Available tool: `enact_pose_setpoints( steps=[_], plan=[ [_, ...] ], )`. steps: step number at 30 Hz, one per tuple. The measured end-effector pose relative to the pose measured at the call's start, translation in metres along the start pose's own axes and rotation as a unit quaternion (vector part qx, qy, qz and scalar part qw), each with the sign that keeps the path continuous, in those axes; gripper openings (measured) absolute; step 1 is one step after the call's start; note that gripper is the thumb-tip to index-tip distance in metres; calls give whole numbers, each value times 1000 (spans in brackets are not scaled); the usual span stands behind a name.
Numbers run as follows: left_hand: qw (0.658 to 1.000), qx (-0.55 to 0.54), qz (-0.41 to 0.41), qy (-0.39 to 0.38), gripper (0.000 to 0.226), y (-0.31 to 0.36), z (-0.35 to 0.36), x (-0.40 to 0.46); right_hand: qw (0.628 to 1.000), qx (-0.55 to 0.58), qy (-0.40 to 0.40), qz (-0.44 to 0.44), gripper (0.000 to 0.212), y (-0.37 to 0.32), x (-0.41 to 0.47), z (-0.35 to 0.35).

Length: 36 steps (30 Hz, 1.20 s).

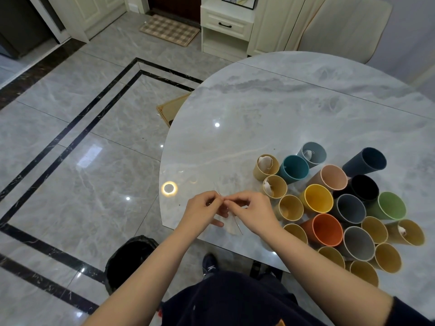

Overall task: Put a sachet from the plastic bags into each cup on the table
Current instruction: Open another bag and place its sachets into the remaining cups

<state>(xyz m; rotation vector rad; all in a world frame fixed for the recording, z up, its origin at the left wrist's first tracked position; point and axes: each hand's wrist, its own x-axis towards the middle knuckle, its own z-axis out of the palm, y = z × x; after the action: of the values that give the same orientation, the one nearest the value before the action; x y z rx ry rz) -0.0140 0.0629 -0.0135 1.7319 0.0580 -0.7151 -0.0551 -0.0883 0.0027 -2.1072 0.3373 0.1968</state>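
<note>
Several coloured cups crowd the table's near right, among them a yellow cup [319, 198], an orange cup [327, 229] and a green cup [392, 205]. White sachets show in the tan cup [266, 166], the grey-blue cup [312, 153] and a few other tan ones. My left hand [202, 209] and my right hand [253, 211] meet at the fingertips above the table's near edge. Both pinch the top of a small clear plastic bag [233, 225] that hangs below them with a pale sachet inside.
The round marble table [270, 109] has its curved edge just left of my hands. A black waste bin [131, 257] stands on the floor below my left forearm. A cream chair [341, 27] sits at the far side.
</note>
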Motion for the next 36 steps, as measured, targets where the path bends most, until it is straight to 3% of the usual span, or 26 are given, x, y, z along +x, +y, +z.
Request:
enact_pose_setpoints(
  steps=[12,22,36],
  plan=[
    [998,40,29,37,17,-7,4,0,1000,-16,-19,19,19,-7,1,-3],
    [993,-90,-24,75,7,2,6,-6,998,-11,-11,55,16,-6,8,-5],
    [992,-88,-22,88,9,2,7,-6,978,125,-40,159,14,-11,6,-9]
  ],
)
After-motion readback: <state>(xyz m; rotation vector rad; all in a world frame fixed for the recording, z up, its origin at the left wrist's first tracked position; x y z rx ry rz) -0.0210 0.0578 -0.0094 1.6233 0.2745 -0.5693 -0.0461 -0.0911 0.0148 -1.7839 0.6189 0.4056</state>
